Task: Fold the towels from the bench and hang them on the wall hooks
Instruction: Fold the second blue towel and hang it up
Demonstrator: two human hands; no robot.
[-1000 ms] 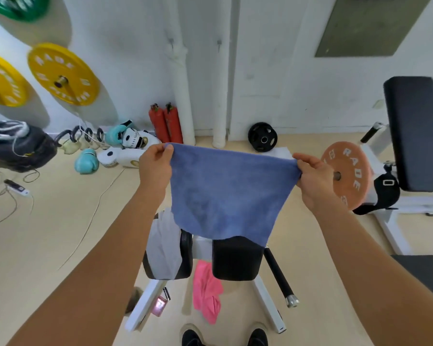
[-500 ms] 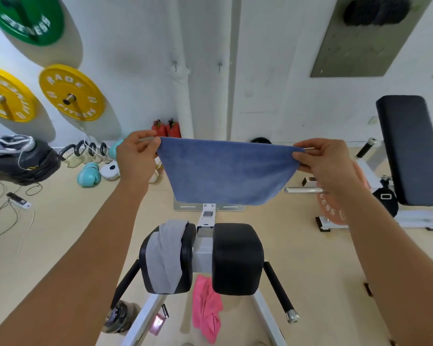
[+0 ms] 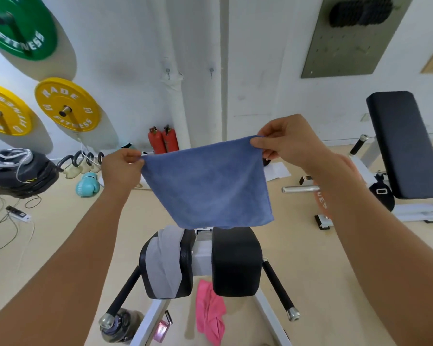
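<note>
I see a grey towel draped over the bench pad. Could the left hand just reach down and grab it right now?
Probably not yet: the left hand pinches a corner of the blue towel, as does the right hand. The grey towel lies uncovered below, so the way is free once a hand lets go.

Bench (image 3: 236, 260), two black pads on white frame: grey towel (image 3: 166, 260) lying draped over left pad. Floor (image 3: 310, 258) carrying pink towel (image 3: 210, 313) beneath bench, teal boxing glove (image 3: 87, 187), kettlebells (image 3: 79, 162), power strip (image 3: 19, 213) with cables, two red extinguishers (image 3: 163, 141) standing by wall.
</note>
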